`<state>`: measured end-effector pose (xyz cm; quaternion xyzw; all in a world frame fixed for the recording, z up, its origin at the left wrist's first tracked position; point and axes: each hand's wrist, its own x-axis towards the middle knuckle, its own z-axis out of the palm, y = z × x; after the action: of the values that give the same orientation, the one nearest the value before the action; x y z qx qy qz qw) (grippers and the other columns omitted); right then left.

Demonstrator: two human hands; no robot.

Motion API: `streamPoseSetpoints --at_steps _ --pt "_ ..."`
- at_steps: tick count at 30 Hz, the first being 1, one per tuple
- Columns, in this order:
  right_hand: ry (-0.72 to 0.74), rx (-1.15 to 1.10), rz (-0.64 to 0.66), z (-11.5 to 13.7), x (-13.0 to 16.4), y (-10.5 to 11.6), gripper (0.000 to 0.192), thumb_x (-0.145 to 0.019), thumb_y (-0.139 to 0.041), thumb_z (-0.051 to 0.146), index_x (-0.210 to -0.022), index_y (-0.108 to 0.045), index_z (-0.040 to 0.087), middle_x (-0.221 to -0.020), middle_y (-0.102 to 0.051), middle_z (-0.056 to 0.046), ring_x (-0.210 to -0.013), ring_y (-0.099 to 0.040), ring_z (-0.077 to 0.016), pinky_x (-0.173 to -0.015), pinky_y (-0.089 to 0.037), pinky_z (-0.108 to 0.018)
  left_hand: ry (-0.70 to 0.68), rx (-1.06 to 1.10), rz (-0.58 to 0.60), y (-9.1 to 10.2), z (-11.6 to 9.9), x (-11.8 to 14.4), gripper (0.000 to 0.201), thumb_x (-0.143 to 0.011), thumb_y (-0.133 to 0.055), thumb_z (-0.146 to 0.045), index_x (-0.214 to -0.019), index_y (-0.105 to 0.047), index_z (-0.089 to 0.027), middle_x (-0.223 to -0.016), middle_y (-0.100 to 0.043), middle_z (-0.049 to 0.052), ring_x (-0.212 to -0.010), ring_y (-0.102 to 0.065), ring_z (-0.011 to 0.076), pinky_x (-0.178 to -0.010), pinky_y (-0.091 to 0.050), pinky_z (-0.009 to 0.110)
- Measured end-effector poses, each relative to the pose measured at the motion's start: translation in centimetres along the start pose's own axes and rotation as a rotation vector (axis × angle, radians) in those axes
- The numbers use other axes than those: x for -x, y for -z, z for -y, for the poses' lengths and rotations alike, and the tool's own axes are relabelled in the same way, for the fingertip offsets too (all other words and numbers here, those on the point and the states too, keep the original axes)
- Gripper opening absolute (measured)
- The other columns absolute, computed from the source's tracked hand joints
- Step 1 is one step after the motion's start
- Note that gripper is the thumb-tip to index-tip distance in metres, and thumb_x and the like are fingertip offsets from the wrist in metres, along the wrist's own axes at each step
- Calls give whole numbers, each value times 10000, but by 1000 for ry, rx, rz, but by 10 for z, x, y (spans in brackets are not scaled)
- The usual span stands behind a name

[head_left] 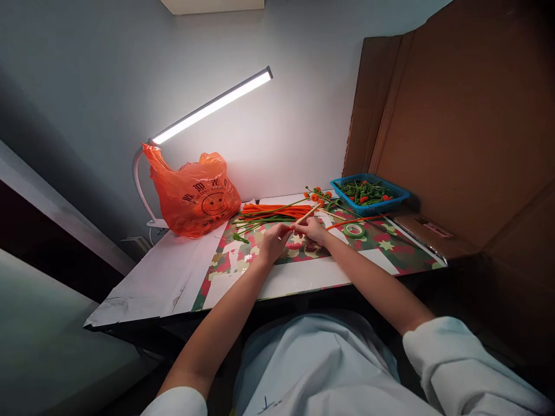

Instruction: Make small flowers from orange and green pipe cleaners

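My left hand (274, 241) and my right hand (313, 230) are close together over the front of the table, fingers pinched. Between them is a thin pale wooden stick (309, 214), slanting up to the right from my right fingers. An orange pipe cleaner (358, 221) runs from the hands out to the right, its near end pinched at my left fingertips. Just behind lies a bundle of orange pipe cleaners (277, 210) with green stems (260, 222). Small orange flowers (315, 197) rest behind my right hand. The exact grip is partly hidden by the fingers.
A roll of green tape (354, 230) lies right of my right hand. A blue basket (401, 199) of green and orange pieces stands at the back right, by a cardboard sheet (455, 115). An orange plastic bag (195, 196) and a lit lamp (212, 107) are at the left.
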<state>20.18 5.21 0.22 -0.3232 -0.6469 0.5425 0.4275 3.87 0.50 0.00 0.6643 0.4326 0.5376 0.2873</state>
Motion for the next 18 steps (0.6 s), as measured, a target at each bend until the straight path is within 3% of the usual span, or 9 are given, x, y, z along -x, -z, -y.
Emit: streamPoseSetpoints --at_steps 4,10,14,18 --pt "57 20 32 3 1 -2 401 -571 -789 503 -675 -645 144 -583 -601 -7 -534 -511 -104 -503 -405 -234 62 87 31 2 6 -1 203 -708 -744 -351 -744 -636 -183 -690 -638 22 -613 -540 138 -587 -407 240" --pt "69 79 142 10 2 5 373 -603 -780 473 -737 -691 137 -634 -632 -26 -590 -542 -122 -522 -427 -239 220 333 170 6 9 -7 387 -655 -764 -493 -691 -595 -146 -614 -590 1 -491 -468 72 -492 -371 215" --pt "71 94 150 10 1 8 377 -605 -778 463 -771 -708 132 -677 -658 -41 -622 -561 -130 -532 -429 -237 394 541 246 11 2 -6 412 -598 -815 -461 -674 -575 -135 -609 -535 -22 -474 -410 34 -450 -312 179" --pt "81 56 126 7 0 7 396 -587 -788 465 -795 -711 137 -696 -670 -44 -649 -570 -135 -530 -409 -228 473 644 306 14 -1 -6 390 -590 -827 -414 -688 -584 -125 -611 -498 -30 -469 -366 21 -431 -275 173"
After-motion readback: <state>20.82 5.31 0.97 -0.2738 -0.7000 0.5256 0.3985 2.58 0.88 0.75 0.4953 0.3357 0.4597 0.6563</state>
